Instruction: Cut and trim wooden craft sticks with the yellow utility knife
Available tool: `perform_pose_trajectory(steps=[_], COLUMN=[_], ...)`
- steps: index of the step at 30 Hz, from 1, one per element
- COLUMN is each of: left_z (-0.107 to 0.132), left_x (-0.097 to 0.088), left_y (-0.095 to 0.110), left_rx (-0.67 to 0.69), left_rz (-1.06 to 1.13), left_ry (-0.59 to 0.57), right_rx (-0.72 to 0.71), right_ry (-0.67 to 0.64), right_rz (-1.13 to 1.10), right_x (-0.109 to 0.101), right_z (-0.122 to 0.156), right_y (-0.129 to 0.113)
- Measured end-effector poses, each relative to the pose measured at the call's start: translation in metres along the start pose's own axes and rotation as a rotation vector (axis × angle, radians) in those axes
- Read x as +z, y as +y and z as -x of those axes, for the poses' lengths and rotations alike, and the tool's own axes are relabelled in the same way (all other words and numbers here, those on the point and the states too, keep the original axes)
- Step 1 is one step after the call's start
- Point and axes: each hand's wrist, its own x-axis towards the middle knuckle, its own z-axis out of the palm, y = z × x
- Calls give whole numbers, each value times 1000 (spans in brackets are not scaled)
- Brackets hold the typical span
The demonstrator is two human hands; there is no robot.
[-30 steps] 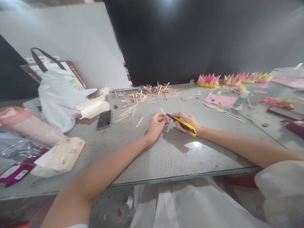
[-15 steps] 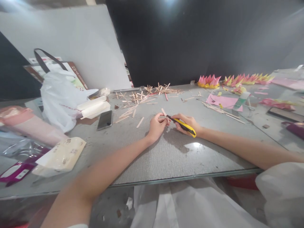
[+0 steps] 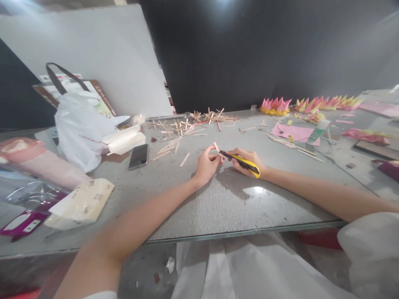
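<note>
My left hand (image 3: 206, 167) pinches a small wooden stick (image 3: 216, 147) that pokes up above its fingers. My right hand (image 3: 247, 160) is closed round a yellow and black utility knife (image 3: 243, 162), whose tip touches the stick just right of my left fingers. Both hands rest on the grey table (image 3: 218, 199) near its middle. A loose stick (image 3: 184, 160) lies just left of my left hand.
A pile of wooden sticks (image 3: 187, 124) lies at the back. A phone (image 3: 138, 156), white plastic bag (image 3: 79, 128) and packets (image 3: 81, 203) sit to the left. Pink paper (image 3: 291, 132), paper lotus flowers (image 3: 276, 105) and another phone (image 3: 375, 149) lie on the right.
Both hands have stayed together at mid-table; the knife tip has shifted slightly along the stick and the stick stands a little more upright.
</note>
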Motion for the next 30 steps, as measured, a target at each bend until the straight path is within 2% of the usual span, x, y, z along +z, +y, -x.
perform_pose_trajectory(steps=[9,14,20,26,30], left_z=[-3,-1,1,-1,-1], left_x=[-1,0,-1,1,3], left_y=[0,4,6,5,6], left_rx=[-44,-36,2,-24,-38], left_rz=[151,150,145,134,141], left_ry=[-39,-32,-22,-8,2], right_rx=[176,227,289,393,349], right_ry=[45,89,139,154,197], right_rz=[-228,-354,-439,-628,-530], right_x=[2,10,15,10,8], right_z=[1,1,-3,-12,-10], right_y=[7,13,6,-1,-7])
